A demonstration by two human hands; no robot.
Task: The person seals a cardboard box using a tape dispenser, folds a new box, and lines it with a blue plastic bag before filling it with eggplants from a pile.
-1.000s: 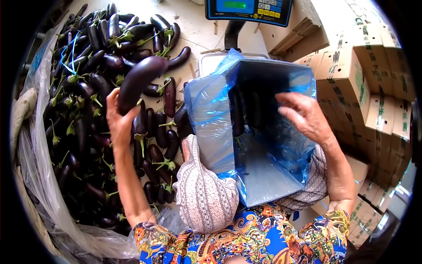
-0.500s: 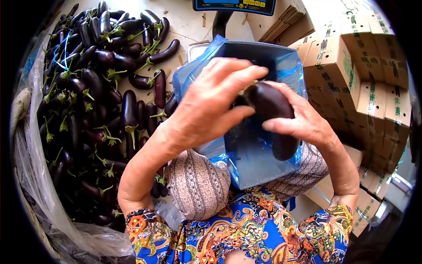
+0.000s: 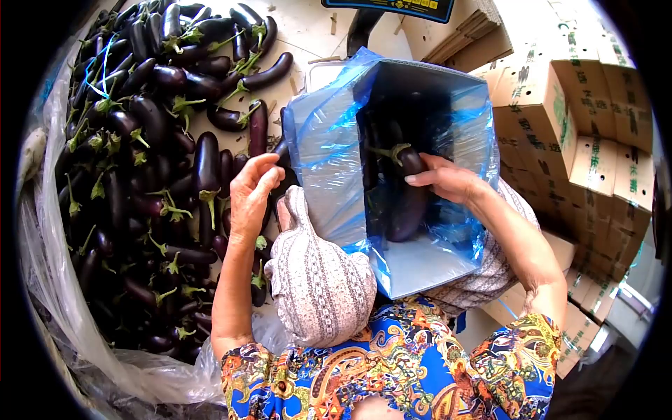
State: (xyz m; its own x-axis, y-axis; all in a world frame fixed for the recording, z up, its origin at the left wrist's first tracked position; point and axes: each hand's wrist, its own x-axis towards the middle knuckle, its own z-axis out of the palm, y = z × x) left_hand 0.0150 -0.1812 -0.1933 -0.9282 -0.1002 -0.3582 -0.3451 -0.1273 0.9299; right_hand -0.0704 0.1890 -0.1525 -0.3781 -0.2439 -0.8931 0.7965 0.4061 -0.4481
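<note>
My right hand [image 3: 448, 180] is closed around the stem end of a dark purple eggplant [image 3: 408, 203], which it holds inside a carton [image 3: 427, 269] lined with blue plastic film. That eggplant's green stem points up and left. More dark eggplants lie in the shadow along the carton's left side, partly hidden. My left hand [image 3: 253, 192] is outside the carton, over the right edge of a large eggplant pile [image 3: 150, 189]. Its fingers are loosely curled with a small gap between thumb and forefinger, and nothing shows in them.
Clear plastic sheeting [image 3: 77, 329] borders the pile on the left. A scale with a dark display [image 3: 392, 5] stands behind the lined carton. Printed cardboard boxes [image 3: 532, 119] are stacked at the right, and flattened cardboard [image 3: 458, 38] leans at the back. My knees flank the carton.
My left hand has moved away from the eggplant, left toward the pile. My right hand has lowered the eggplant into the lined carton. The view has shifted slightly.
</note>
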